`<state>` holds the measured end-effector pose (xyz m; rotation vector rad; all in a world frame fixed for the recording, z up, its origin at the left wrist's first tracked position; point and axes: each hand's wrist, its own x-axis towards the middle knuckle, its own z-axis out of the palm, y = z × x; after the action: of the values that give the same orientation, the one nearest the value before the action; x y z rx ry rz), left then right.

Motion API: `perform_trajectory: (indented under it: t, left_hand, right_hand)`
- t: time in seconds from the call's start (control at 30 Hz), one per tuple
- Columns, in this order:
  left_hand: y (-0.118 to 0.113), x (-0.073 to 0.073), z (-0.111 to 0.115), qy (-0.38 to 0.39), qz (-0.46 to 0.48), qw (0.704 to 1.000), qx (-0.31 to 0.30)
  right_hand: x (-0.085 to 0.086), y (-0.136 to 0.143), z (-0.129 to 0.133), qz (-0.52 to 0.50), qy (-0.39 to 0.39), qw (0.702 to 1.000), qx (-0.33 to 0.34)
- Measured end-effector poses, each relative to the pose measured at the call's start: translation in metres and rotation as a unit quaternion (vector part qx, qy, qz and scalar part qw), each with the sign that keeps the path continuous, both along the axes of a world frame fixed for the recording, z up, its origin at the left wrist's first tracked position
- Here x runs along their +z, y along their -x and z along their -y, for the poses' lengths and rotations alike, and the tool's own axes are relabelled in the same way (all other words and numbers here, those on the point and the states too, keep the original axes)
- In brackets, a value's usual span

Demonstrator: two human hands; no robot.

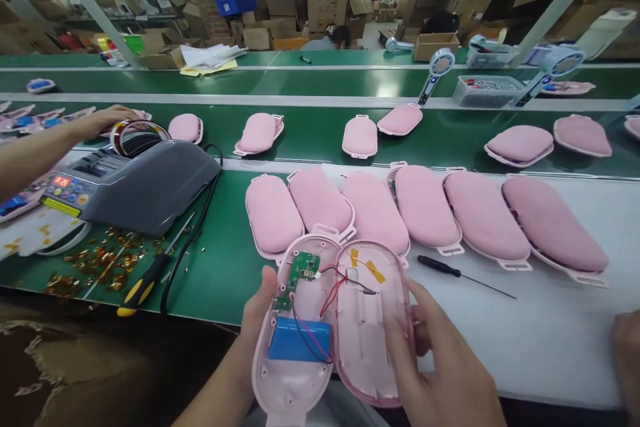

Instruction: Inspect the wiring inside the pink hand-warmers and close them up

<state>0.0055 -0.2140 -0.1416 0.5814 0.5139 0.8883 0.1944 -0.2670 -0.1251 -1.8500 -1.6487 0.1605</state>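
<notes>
Opened out in front of me is a pink oval device casing in two halves, joined by thin red and black wires. My left hand [257, 320] grips the left half [295, 383], which carries a green circuit board [305, 267] and a blue battery pack [299, 340]. The right half [360, 353] has strips of yellow tape [375, 271] inside, and my right hand [425, 347] holds it by its outer edge. Just beyond lie several closed pink padded units [375, 213] in a row. A thin black screwdriver [440, 265] rests on the white sheet to the right.
A grey tape dispenser [150, 180] stands at left, with a co-worker's arm [60, 140] reaching past it. Nearby are amber tape scraps [110, 257] and a yellow-black screwdriver [145, 283]. More pink units [257, 133] lie on the green conveyor belt [310, 120]. Another person's hand [627, 347] shows at right.
</notes>
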Motion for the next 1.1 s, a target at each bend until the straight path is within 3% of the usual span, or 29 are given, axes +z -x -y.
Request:
perform_trajectory:
  t: [0.17, 0.27, 0.43, 0.6, 0.8, 0.97, 1.1]
  left_hand:
    - [0.000, 0.004, -0.004, 0.072, 0.060, 0.996, -0.007]
    - [0.000, 0.007, -0.003, 0.129, 0.104, 0.986, -0.015]
    - [-0.001, 0.007, -0.002, 0.139, 0.107, 0.984, -0.027]
    - [0.000, 0.008, -0.004, 0.139, 0.106, 0.984, -0.030]
    - [-0.001, 0.011, -0.003, 0.129, 0.110, 0.985, -0.026]
    - [-0.004, 0.014, 0.001, 0.126, 0.113, 0.985, -0.032]
    - [-0.005, 0.006, -0.001, 0.126, 0.121, 0.982, -0.073]
  right_hand:
    - [-0.019, -0.001, -0.010, 0.073, -0.053, 0.996, 0.026]
    - [-0.012, -0.001, -0.013, 0.080, -0.111, 0.989, 0.050]
    - [0.002, 0.009, -0.023, 0.033, -0.125, 0.960, 0.250]
    - [0.000, 0.019, -0.037, 0.066, -0.133, 0.953, 0.265]
    - [0.014, 0.020, -0.041, -0.158, -0.045, 0.938, 0.305]
    - [0.028, 0.019, -0.048, -0.245, 0.084, 0.933, 0.251]
    - [0.033, 0.021, -0.053, -0.312, 0.194, 0.901, 0.232]
